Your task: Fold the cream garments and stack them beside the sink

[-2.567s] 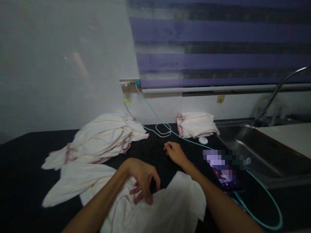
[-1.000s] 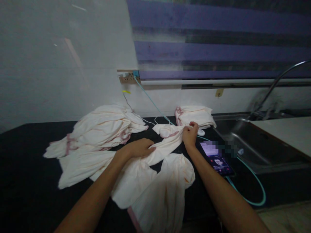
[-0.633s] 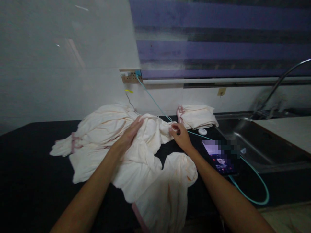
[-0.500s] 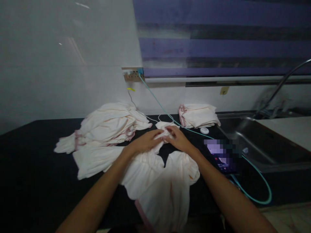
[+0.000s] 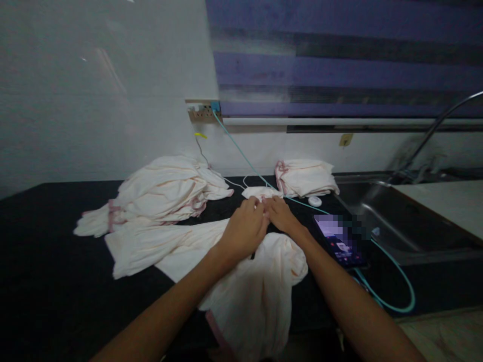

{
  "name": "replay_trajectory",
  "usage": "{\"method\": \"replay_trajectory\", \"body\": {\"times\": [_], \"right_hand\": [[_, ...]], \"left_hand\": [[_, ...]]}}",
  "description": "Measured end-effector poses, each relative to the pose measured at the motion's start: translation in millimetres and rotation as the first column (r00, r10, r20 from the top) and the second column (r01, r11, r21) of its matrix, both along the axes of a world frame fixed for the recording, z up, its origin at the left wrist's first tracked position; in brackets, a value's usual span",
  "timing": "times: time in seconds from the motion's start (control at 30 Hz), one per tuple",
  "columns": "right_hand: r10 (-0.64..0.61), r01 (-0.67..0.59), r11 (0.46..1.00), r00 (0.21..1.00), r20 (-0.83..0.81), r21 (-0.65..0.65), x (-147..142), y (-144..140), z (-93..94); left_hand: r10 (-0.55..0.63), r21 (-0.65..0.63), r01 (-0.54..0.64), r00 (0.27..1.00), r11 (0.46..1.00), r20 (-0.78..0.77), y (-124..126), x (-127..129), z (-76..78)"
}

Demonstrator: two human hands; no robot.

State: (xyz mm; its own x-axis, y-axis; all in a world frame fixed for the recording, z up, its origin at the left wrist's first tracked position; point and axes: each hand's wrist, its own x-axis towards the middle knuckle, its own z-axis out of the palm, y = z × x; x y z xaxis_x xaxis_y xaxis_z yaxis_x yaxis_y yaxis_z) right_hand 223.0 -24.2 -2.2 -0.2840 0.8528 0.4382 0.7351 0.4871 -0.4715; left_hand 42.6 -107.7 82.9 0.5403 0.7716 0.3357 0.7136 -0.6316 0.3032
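Note:
A cream-white garment [image 5: 260, 296] with pink trim lies spread over the dark counter, its near end hanging at the front edge and a sleeve-like part stretching to the left. At its far, narrow end my left hand [image 5: 247, 226] and my right hand [image 5: 279, 213] meet, fingertips nearly touching. The fingers of both are bent and closed on the cloth; the exact grip is partly hidden behind the knuckles. A small flap of the cloth [image 5: 262, 192] shows just beyond the fingers.
A loose heap of similar cloth [image 5: 162, 188] lies at the left, and a folded stack [image 5: 307, 178] sits against the wall. Right of my hands are a round white object [image 5: 314, 201], a lit tablet [image 5: 339, 244], a teal cable [image 5: 411, 296] and a steel sink [image 5: 392, 226].
My left hand has turned and come right and nearer, its back now upward. My right hand has moved slightly right, and the fingers of both have closed more over the cloth.

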Motion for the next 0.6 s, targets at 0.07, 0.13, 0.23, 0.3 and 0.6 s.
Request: {"method": "replay_trajectory", "body": {"times": [0.07,0.13,0.23,0.3,0.6], "right_hand": [[-0.161,0.16,0.987,0.987,0.029,0.023,2,3,-1.6],[-0.256,0.254,0.966,0.965,0.054,0.036,2,3,-1.7],[-0.302,0.299,0.953,0.949,0.09,0.05,0,0,2.3],[-0.315,0.313,0.949,0.942,0.114,0.033,-1,-4,7.7],[-0.054,0.063,0.977,0.997,0.052,-0.203,-10,-19,38.7]], "left_hand": [[-0.259,-0.148,0.266,0.964,0.953,0.062,-26,19,0.6],[-0.636,-0.52,0.595,0.762,0.613,0.122,-44,31,-6.7],[-0.817,-0.921,0.388,0.537,0.018,0.21,-45,32,-20.6],[-0.781,-0.983,0.182,0.614,-0.002,0.116,-30,19,-21.8],[-0.027,-0.815,-0.242,0.953,0.527,-0.301,68,-81,-2.8]]}}
